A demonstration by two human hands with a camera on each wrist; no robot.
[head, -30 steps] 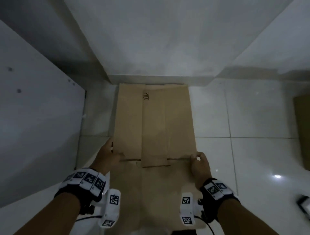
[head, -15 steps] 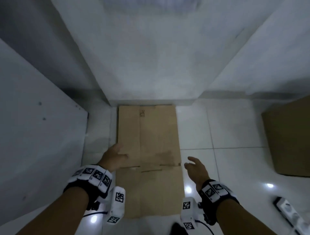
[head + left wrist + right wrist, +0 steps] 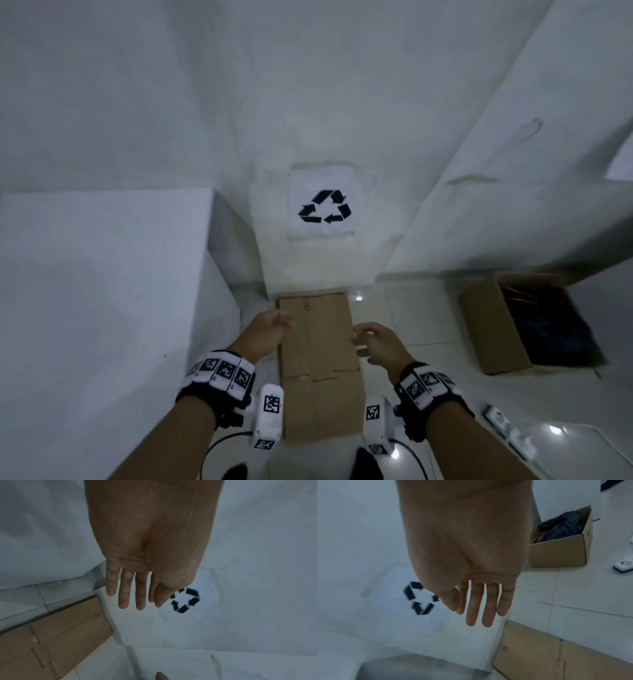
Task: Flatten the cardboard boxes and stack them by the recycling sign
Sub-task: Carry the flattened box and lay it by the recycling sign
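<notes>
A flattened brown cardboard box (image 3: 318, 363) lies on the tiled floor, its far end against the white wall under the black recycling sign (image 3: 324, 207). My left hand (image 3: 270, 330) hovers above the box's left edge, fingers straight and holding nothing. My right hand (image 3: 375, 341) hangs above its right edge, fingers loose and empty. In the left wrist view the left hand (image 3: 137, 599) shows straight fingers above the cardboard (image 3: 56, 632) and beside the sign (image 3: 186, 600). The right wrist view shows the right hand (image 3: 481, 609) with straight fingers, the sign (image 3: 419, 598) and the cardboard (image 3: 539, 655).
An open cardboard box (image 3: 520, 325) holding a black bag stands on the floor at the right, near the wall. A white power strip (image 3: 510, 431) lies at the lower right. A white cabinet side (image 3: 102, 308) fills the left.
Both hands have let go of the flattened cardboard and risen off it. The head has lifted, so the recycling sign and the box at the right have come into view.
</notes>
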